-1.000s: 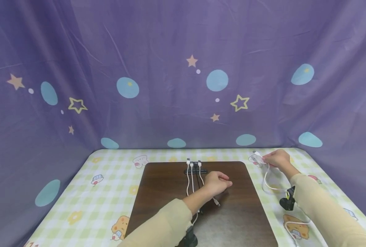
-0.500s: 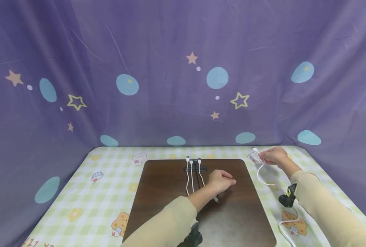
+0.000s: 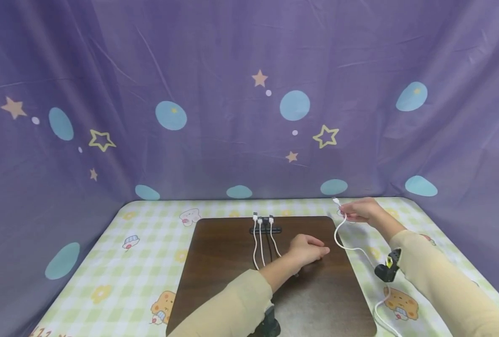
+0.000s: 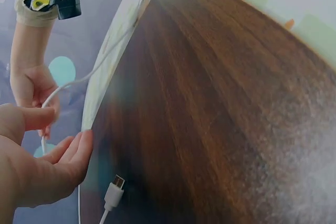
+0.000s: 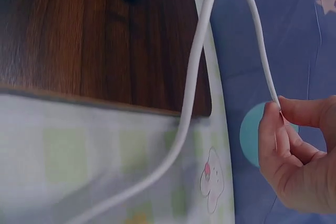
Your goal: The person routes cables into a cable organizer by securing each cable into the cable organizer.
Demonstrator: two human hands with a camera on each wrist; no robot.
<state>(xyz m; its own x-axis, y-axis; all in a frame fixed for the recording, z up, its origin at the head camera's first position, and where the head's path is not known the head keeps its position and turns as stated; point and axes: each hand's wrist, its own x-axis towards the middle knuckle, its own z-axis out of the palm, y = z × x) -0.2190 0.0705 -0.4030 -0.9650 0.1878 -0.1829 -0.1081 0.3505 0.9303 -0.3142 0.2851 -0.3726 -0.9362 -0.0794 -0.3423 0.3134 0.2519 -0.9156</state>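
Observation:
My right hand [image 3: 360, 209] pinches a white USB cable [image 3: 352, 248] close to its plug, above the far right of the table. From there the cable [image 5: 191, 80] arcs down past the wrist, as the right wrist view shows. My left hand [image 3: 307, 250] hovers over the right half of the brown board [image 3: 321, 304]. Its thumb and fingers stand apart in the left wrist view, holding nothing. Below that hand a white cable's connector [image 4: 113, 195] lies on the board; in the head view the hand mostly hides it.
At the board's far edge a black cable holder [image 3: 277, 230] carries several cables, including white ones [image 3: 255, 243] and a dark one. A checked cloth [image 3: 106, 262] covers the table. Behind it hangs a purple curtain [image 3: 215, 154].
My right hand has moved left, carrying the white USB cable with it towards the board. My left hand has shifted slightly to the right over the board.

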